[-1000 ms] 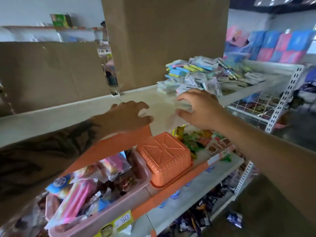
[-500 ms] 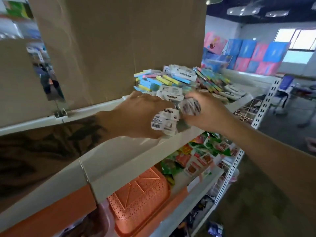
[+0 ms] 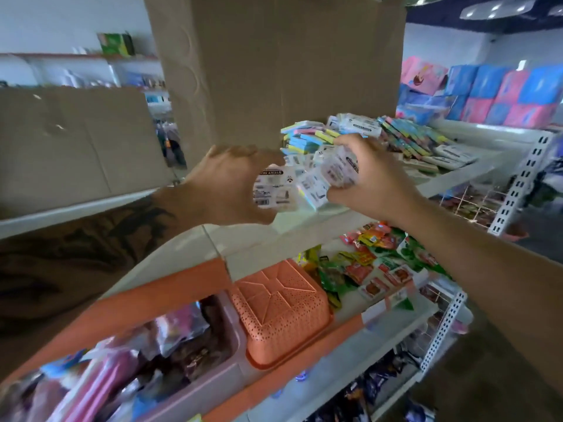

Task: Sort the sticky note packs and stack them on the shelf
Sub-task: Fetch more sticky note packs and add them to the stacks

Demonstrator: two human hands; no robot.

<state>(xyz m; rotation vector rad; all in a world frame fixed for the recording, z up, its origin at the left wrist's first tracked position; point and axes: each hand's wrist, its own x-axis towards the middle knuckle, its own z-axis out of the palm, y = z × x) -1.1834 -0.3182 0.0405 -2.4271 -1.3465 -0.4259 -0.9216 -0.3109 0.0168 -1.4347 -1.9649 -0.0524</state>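
Head view. Both hands work at the front edge of the white metal shelf (image 3: 475, 161). The left hand (image 3: 227, 185) has its fingers (image 3: 243, 152) curled over the top of a cluster of small clear-wrapped white sticky note packs (image 3: 274, 190), thumb under. The right hand (image 3: 370, 181) has its fingers curled around further packs of the same kind, pressed against the left-hand cluster. The picture is blurred; the pack count cannot be told.

Just beyond the fingers lies the unsorted pile of blue, yellow and pink sticky note packs (image 3: 307, 140), in front of a tall brown cardboard box (image 3: 274, 62). Below the fingers sits an upturned orange perforated plastic basket (image 3: 280, 312) on the lower shelf.

Judgement: the step is gathering like packs. Square the edges between both palms, keep labels facing one way, and set the stack flat on bare shelf clear of the mixed pile
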